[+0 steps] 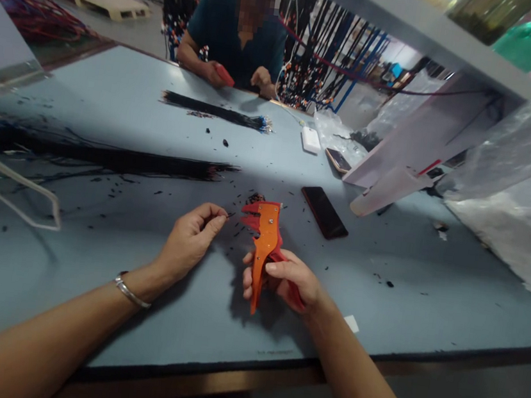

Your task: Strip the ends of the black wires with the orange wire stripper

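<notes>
On the left of the worktop there is a bent white frame with a yellow part at its end. Beside it, a long bundle of black wires lies across toward the middle, and many small dark scraps are scattered around. The left hand, with a silver bracelet on its wrist, has thumb and fingers pinched together on a thin dark piece, too small to tell exactly. Farther away lies a shorter wire bundle, and behind it a person at the far edge holds a red tool. In the near middle, an orange and red hand tool stands tilted in the right hand, whose fingers are wrapped around the handles. The tool's jaws are apart and point to the left hand, near the pinched piece. To the right lie a white box, a black phone and, farther, another phone by a white post. Clear plastic is heaped at the far right.
</notes>
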The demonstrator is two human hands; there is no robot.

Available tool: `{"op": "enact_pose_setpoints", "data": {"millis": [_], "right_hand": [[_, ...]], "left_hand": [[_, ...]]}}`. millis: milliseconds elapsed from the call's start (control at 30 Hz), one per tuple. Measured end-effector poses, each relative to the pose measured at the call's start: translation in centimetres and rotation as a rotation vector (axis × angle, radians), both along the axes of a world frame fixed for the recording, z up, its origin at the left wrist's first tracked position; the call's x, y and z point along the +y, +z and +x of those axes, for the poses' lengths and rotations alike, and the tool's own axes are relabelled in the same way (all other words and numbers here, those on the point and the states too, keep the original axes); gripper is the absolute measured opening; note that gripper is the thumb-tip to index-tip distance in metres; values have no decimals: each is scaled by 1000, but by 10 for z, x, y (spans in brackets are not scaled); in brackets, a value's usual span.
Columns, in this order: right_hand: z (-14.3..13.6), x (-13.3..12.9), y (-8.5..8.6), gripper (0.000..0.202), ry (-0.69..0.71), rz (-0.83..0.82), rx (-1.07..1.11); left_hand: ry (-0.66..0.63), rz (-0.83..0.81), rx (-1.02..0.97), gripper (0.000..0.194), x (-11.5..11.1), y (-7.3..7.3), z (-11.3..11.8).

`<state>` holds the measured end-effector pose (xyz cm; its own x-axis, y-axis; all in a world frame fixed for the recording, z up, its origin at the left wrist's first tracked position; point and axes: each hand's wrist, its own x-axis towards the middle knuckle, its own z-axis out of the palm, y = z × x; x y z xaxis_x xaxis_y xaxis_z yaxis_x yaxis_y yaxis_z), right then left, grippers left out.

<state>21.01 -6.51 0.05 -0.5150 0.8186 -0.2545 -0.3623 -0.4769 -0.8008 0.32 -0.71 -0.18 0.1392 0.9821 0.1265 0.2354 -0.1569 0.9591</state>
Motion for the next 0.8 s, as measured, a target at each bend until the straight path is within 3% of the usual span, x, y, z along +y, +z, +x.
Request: {"op": "enact_pose_setpoints", "data": {"millis": [533,800], "right_hand": [[1,-2,2,41,74,58,-69],[0,-2,1,40,89,53,-76]], "left_hand": [[9,81,5,18,1,4,1],[-30,199,190,19,-4,5,-1]]}}
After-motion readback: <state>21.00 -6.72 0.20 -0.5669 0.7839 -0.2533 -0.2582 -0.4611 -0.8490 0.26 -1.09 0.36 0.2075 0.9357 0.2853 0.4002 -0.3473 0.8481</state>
